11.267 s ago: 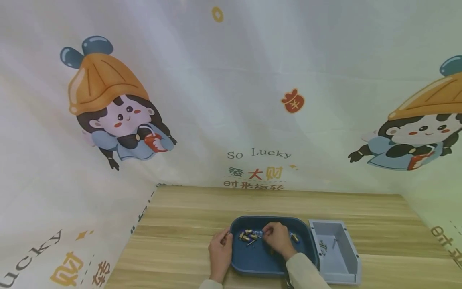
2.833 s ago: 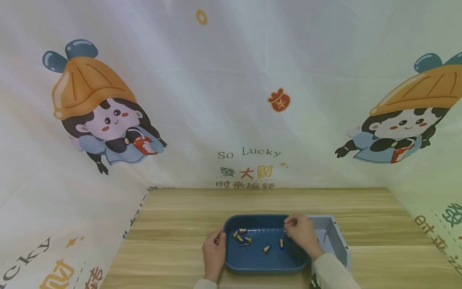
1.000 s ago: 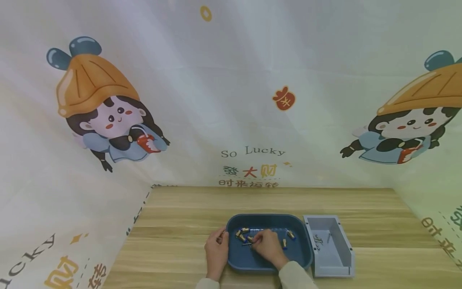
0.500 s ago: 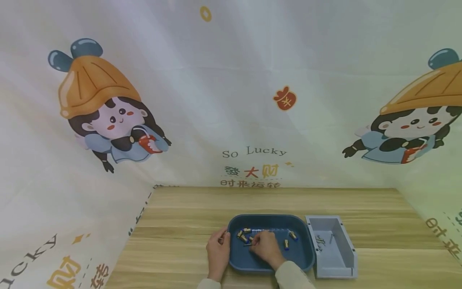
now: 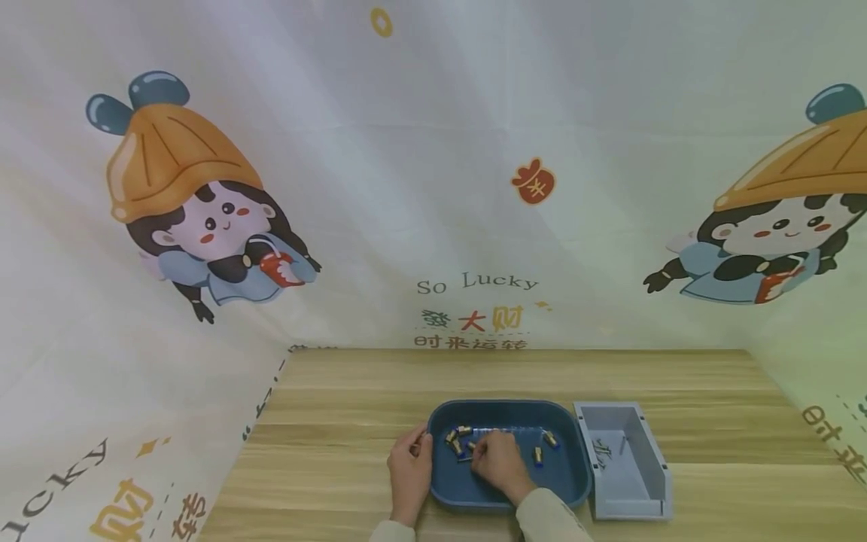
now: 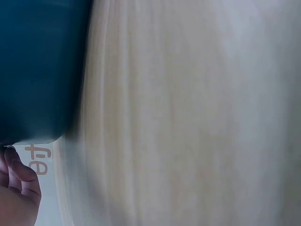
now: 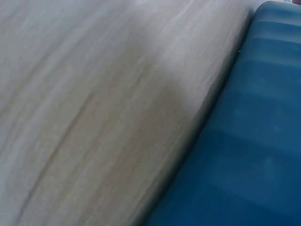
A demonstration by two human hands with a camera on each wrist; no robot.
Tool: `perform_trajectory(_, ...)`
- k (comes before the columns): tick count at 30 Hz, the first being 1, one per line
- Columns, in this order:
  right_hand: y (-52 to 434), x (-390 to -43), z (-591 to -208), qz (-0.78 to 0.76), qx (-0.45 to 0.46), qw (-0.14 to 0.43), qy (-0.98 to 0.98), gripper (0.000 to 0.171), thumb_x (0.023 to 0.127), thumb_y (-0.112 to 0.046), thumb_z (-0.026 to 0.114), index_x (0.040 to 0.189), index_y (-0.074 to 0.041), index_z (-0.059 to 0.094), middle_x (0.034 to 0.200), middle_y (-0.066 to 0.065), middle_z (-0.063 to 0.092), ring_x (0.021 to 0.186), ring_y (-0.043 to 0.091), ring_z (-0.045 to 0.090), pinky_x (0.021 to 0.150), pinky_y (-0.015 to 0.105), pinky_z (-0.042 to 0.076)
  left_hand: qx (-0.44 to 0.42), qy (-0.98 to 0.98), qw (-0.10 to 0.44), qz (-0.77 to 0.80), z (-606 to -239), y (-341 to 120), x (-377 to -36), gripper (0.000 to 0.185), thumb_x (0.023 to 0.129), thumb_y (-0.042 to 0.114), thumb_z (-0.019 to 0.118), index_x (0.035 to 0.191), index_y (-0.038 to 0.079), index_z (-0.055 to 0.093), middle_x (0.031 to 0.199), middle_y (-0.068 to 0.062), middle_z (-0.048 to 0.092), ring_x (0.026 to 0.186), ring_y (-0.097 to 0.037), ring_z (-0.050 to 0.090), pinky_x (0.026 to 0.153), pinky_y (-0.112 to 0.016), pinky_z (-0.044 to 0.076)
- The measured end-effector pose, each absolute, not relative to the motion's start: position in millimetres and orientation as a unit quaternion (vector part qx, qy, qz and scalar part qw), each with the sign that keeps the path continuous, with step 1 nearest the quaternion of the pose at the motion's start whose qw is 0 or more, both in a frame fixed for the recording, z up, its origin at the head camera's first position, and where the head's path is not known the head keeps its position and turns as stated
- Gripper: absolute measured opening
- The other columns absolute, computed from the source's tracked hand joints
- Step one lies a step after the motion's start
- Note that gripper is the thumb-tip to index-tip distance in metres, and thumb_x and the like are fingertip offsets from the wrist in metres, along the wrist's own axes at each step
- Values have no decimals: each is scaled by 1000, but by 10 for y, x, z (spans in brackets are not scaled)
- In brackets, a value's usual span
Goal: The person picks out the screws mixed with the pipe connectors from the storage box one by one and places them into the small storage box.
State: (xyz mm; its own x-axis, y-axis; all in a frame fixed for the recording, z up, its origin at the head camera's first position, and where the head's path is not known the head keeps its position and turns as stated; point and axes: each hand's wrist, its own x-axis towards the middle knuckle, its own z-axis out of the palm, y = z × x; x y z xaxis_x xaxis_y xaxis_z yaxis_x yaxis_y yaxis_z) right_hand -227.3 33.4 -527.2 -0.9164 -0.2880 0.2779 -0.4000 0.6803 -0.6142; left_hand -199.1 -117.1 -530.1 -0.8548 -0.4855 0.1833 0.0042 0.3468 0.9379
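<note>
A dark blue tray (image 5: 565, 482) lies on the wooden table and holds several small brass and blue metal parts (image 5: 546, 439). My left hand (image 5: 410, 470) grips the tray's left rim, and its curled fingers (image 6: 16, 181) show beside the tray wall (image 6: 37, 70) in the left wrist view. My right hand (image 5: 497, 463) is inside the tray, fingers bent down onto the cluster of parts (image 5: 457, 439) at the left. Whether it pinches one is hidden. The right wrist view shows only the tray (image 7: 244, 141) and the table, blurred.
An open grey bin (image 5: 646, 489) touches the tray's right side, with a few small parts (image 5: 600, 450) in it. The wooden table (image 5: 325, 452) runs back to a printed cartoon cloth (image 5: 433, 188) that closes off the rear and both sides.
Since 2.8 s ago my right hand has crossed from the tray's right end, by the grey bin, to the parts at the left. Over the last second it hardly moved. The left hand stayed.
</note>
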Motion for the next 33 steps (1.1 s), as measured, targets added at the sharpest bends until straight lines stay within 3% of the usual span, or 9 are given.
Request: perform_trajectory(33,577,-2345,-5139,417,136,77,-895,11,64,-1,73,61,-7,65,56,-2,60,48,2,46,47,19,40,153,-787,226,-553,-5302,-1168,-1986,18,86,0,64,102,-1,71,82,-7,63,70,-7,52,61,-17,45)
